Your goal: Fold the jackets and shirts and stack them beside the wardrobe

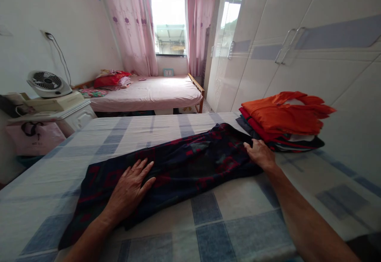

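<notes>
Pinching dark patterned garment (181,169) at edge: right hand (262,155) grip | left hand (131,186) grip: spread | checked bedsheet (244,224) beneath

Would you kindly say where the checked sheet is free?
Bare sheet: beyond the dark garment, left of the clothes pile; also right of the right forearm, before the pile. Crowded: the middle, under garment, left hand and right hand.

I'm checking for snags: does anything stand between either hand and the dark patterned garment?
Nothing visible does: the left hand lies on the dark garment, and the right hand touches its right end. The clothes stack sits beyond that hand, not between.
</notes>
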